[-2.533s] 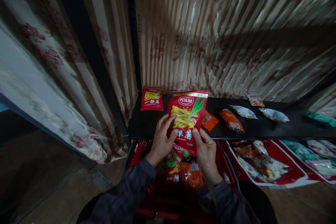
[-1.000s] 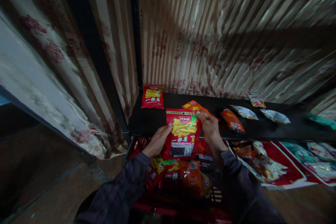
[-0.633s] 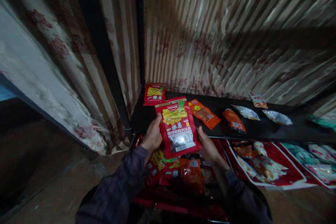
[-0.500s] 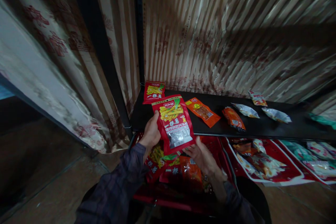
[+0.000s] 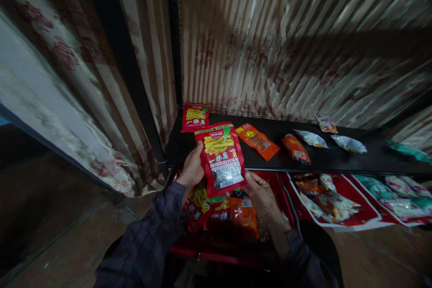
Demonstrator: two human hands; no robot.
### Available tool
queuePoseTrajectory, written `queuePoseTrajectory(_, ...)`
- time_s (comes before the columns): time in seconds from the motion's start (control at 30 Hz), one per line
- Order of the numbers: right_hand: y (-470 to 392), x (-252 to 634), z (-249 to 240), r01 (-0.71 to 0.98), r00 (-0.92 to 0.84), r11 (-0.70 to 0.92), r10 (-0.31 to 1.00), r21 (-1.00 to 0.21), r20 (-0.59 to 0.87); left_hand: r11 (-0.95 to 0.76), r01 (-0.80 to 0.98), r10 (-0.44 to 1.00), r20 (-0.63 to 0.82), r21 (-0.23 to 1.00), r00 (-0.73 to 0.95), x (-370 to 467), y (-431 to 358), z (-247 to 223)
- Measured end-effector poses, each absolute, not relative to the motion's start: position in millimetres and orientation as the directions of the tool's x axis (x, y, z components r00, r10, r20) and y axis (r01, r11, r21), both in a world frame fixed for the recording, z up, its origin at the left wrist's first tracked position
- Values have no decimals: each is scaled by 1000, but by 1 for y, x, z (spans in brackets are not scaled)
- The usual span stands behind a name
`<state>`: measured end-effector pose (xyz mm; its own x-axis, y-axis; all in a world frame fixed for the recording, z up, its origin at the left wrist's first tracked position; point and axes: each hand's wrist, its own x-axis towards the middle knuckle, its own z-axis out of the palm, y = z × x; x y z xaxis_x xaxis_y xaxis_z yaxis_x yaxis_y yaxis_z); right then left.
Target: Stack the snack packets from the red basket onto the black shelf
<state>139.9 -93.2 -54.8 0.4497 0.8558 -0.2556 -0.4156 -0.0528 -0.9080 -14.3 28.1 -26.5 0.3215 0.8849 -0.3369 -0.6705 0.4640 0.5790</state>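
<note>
My left fingers (image 5: 200,145) and right fingers (image 5: 250,178) close around the red scallion-snack packet (image 5: 223,155), held between them by side edge and lower corner. Slick film might slip it into the red basket (image 5: 222,255) below.

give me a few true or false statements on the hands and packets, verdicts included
1. The left hand and right hand both hold the same red packet. True.
2. Another red packet is at the left end of the black shelf. True.
3. The red basket below the hands holds nothing. False: red packets and an orange packet lie in it.
4. Both hands wear gloves. False: they are bare.
5. A flat orange packet lies on the shelf. True.
</note>
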Motion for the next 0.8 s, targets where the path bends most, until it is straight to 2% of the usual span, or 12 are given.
queuePoseTrajectory(0.13, -91, 136, -55, -390, 522, -20, 819, -921, -239, 462, -661, 885, -352, 591, 304, -14, 29, -28)
queuePoseTrajectory(0.27, -85, 133, -54, -416, 641, 89, 735, -905, -222, 475, -644, 879, -361, 600, 311, -14, 29, -31)
queuePoseTrajectory(0.47, -76, 133, -50, -375, 723, 137, 663, -917, -197, 495, -551, 821, -155, 672, 550, -18, 21, -29)
queuePoseTrajectory(0.6, -70, 137, -47, -333, 746, 155, 647, -930, -159, 522, -429, 719, -110, 737, 686, -19, 15, -30)
queuePoseTrajectory(0.8, -68, 139, -44, -302, 755, 168, 643, -938, -129, 476, -404, 724, -88, 781, 684, -17, 17, -40)
